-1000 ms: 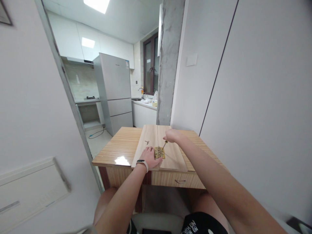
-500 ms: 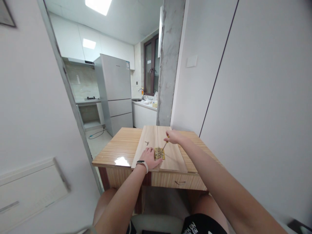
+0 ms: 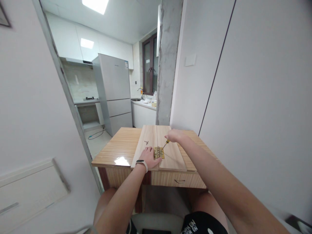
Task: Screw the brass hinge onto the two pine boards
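A brass hinge (image 3: 159,152) lies opened flat across the seam between two pale wooden boards (image 3: 172,159) placed side by side. My left hand (image 3: 149,158) rests with fingers spread on the left board, its thumb and fingertips at the hinge's left and lower edges. In my right hand (image 3: 172,135) is a screwdriver (image 3: 167,142) with a yellow handle. Its shaft slants down to the left, and the tip meets the hinge's right leaf; any screw under it is too small to make out. A few loose screws (image 3: 146,142) lie on the left board, beyond my left hand.
The boards sit on a wood-grain table (image 3: 114,146) with a drawer (image 3: 179,181) in front. A white wall (image 3: 243,97) rises close on the right. Beyond the table stand a grey pillar (image 3: 168,65) and a silver refrigerator (image 3: 114,84).
My right hand has shifted slightly on the screwdriver, showing more of the yellow handle. The left hand stays on the board; the whole view has drifted a little.
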Motion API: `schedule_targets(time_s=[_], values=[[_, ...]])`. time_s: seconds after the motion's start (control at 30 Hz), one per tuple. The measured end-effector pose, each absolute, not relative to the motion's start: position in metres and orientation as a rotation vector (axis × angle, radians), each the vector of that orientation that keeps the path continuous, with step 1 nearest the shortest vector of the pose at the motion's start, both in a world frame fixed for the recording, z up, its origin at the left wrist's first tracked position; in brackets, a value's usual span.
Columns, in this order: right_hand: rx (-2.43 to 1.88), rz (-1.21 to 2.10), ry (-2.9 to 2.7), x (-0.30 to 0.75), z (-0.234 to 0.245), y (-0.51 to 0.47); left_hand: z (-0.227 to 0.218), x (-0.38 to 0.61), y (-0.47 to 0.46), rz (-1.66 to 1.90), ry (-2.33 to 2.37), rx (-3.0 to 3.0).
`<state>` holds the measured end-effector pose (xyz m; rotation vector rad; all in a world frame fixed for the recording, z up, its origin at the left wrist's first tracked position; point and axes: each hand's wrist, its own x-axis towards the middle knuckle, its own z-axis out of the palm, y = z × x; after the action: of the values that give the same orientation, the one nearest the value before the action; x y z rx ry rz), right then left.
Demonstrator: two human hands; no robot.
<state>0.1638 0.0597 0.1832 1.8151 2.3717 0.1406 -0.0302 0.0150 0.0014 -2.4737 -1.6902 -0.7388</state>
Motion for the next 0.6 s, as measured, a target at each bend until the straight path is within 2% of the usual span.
schedule_targets(time_s=[0.2, 0.37, 0.6], values=[[1.815, 0.171, 2.443, 0.162, 0.184, 0.061, 0.004, -0.03, 0.014, -0.717, -1.707, -2.482], [1.696, 0.044, 2.62, 0.159, 0.177, 0.067, 0.007, -0.03, 0.012, -0.702, -1.719, -2.476], [1.893, 0.106, 2.488, 0.147, 0.182, 0.059, 0.01, -0.03, 0.01, -0.711, -1.728, -2.5]])
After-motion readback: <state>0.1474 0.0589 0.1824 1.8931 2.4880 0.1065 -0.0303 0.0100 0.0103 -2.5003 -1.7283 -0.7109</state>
